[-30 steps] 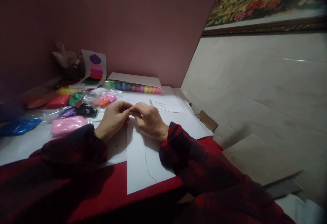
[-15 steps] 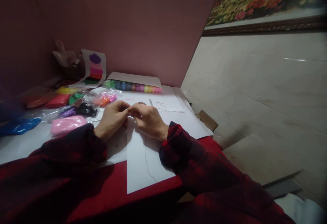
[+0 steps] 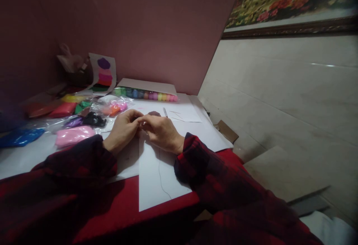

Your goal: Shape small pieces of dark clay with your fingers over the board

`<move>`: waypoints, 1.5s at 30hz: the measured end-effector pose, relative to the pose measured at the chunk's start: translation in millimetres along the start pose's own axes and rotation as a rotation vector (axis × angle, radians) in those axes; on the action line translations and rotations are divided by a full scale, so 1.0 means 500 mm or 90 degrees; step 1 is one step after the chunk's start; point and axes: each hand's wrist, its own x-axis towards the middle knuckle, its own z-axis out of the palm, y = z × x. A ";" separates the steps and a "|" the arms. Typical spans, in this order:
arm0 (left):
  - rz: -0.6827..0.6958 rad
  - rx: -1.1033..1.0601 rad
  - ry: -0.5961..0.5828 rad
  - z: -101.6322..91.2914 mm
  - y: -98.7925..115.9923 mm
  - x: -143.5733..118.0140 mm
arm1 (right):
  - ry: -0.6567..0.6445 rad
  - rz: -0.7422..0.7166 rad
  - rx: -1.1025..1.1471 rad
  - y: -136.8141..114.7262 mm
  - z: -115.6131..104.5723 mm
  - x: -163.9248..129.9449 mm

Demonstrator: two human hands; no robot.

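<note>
Hands meet fingertip to fingertip over a white paper sheet [image 3: 156, 174] on the desk [image 3: 112, 204]: left hand [image 3: 123, 130] and right hand [image 3: 161, 131] pinch something too small to identify. A thin dark thread [image 3: 160, 174] trails across the sheet. A pink clay packet [image 3: 73, 135] lies near the left wrist.

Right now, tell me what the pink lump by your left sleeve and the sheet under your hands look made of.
Pink lump: probably soft modelling clay in clear film; matte, rounded, faintly glinting wrap.
Sheet: likely plain paper; flat, thin, white, matte.

Left hand [image 3: 123, 129], right hand [image 3: 160, 129] (fingertips together)
</note>
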 end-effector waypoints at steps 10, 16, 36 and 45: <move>0.022 0.032 0.027 -0.001 0.000 0.004 | -0.018 -0.009 -0.036 -0.002 -0.002 0.001; -0.002 0.013 0.023 0.002 0.008 -0.001 | 0.020 0.079 -0.078 -0.006 -0.006 0.000; 0.002 0.006 0.045 0.006 -0.001 0.003 | 0.088 0.246 -0.086 -0.020 -0.019 0.005; -0.018 -0.030 0.025 0.012 0.006 -0.001 | 0.080 0.252 -0.087 -0.022 -0.020 0.006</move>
